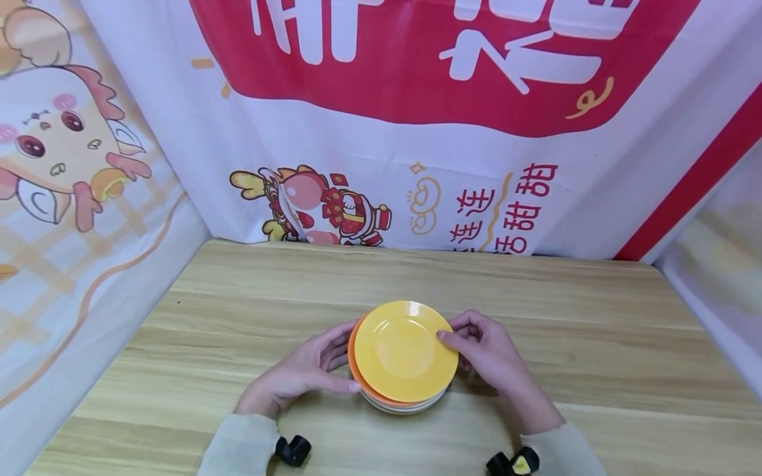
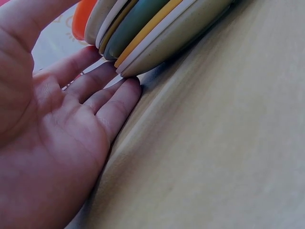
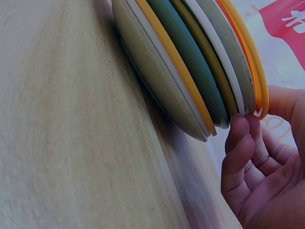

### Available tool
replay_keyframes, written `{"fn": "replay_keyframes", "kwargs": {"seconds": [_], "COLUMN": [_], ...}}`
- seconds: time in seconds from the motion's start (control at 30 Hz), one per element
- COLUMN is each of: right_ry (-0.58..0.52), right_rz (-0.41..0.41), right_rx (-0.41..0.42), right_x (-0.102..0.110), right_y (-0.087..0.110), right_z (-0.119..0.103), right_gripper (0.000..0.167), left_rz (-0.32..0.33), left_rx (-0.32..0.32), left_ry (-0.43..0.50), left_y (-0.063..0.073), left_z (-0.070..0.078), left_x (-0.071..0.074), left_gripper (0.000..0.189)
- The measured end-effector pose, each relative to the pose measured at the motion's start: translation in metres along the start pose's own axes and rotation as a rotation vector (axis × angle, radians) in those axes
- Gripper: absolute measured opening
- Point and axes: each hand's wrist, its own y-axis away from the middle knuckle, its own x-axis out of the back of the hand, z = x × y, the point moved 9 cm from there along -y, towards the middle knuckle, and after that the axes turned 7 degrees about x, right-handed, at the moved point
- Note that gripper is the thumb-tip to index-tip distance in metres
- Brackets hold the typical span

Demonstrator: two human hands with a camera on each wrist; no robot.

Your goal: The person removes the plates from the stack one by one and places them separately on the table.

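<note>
A stack of plates (image 3: 190, 62) in several colours stands on the table, with a yellow plate (image 1: 401, 354) on top, set slightly off to the right. Just beneath it an orange plate (image 1: 353, 360) shows along its left edge. My right hand (image 1: 489, 347) pinches the yellow plate's right rim, thumb on top and fingers below. At the left side of the stack, my left hand (image 1: 309, 370) touches the rims with extended fingers, and its thumb lies at the orange plate's front edge. In the left wrist view, a dark green plate (image 2: 138, 28) appears among the lower ones.
The wooden table (image 1: 286, 284) runs back to a white and red printed cloth (image 1: 369, 145). More printed cloth (image 1: 77, 264) hangs along the left side. Black wrist devices (image 1: 293, 451) sit at both cuffs.
</note>
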Motion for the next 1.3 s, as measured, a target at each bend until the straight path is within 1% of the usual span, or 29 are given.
{"fn": "replay_keyframes", "kwargs": {"seconds": [0.23, 0.3, 0.5, 0.57, 0.63, 0.73, 0.83, 1.07, 1.3], "right_ry": [-0.029, -0.032, -0.033, -0.035, -0.037, -0.036, -0.037, -0.048, -0.09], "right_rz": [-0.009, -0.005, 0.006, 0.009, 0.011, 0.014, 0.016, 0.03, 0.043], "right_rx": [0.013, 0.003, -0.025, -0.036, -0.043, -0.044, -0.044, -0.058, -0.074], "right_x": [-0.001, -0.001, 0.0, 0.0, 0.0, 0.0, 0.0, 0.002, 0.006], "right_y": [0.002, 0.002, 0.002, 0.001, 0.001, 0.001, 0.0, -0.001, -0.001], "right_z": [0.0, 0.001, 0.001, 0.002, 0.003, 0.003, 0.003, 0.004, 0.006], "right_gripper": [0.034, 0.034, 0.034, 0.034, 0.034, 0.034, 0.033, 0.034, 0.032], "left_rz": [-0.002, -0.007, -0.011, -0.004, 0.012, 0.043, 0.06, 0.048, 0.025], "left_rx": [0.007, 0.011, -0.03, -0.047, -0.046, -0.028, -0.01, -0.013, -0.039], "left_ry": [-0.02, -0.031, -0.104, -0.129, -0.143, -0.156, -0.147, -0.117, -0.13], "left_y": [0.002, 0.003, 0.005, 0.004, 0.004, 0.002, 0.001, 0.0, 0.0], "left_z": [0.0, 0.002, 0.017, 0.022, 0.024, 0.023, 0.02, 0.017, 0.019], "left_x": [0.0, -0.001, -0.01, -0.013, -0.014, -0.014, -0.013, -0.014, -0.016], "left_gripper": [0.102, 0.101, 0.103, 0.107, 0.11, 0.112, 0.114, 0.113, 0.113]}}
